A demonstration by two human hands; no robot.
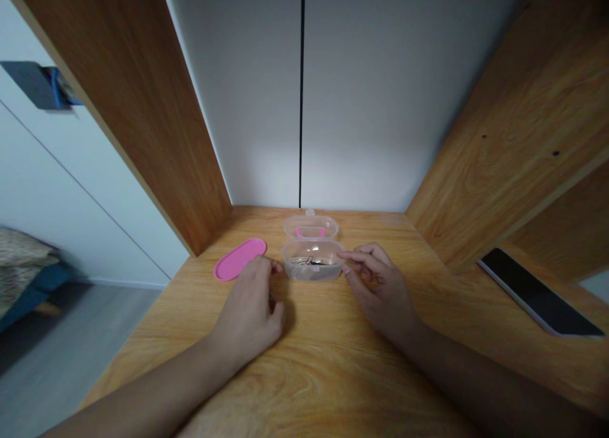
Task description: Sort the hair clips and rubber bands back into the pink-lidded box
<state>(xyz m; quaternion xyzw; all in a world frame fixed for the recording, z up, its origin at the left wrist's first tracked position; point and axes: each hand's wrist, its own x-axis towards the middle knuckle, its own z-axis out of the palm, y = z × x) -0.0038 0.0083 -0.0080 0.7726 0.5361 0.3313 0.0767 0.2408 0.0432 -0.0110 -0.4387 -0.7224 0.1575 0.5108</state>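
Note:
A small clear plastic box stands on the wooden tabletop, with several thin metal and dark pieces inside that are too small to name. Its hinged clear lid, with a pink handle, is tipped back behind it. My right hand has its thumb and forefinger at the box's right rim, the other fingers curled. Just left of the box, my left hand is closed, fingers curled under; whatever they may hold is hidden. A pink oval tray lies flat beyond the left hand.
A dark-screened phone lies on the right. Wooden panels rise at the left and right, and a pale wall closes the back. The tabletop's left edge drops to a grey floor.

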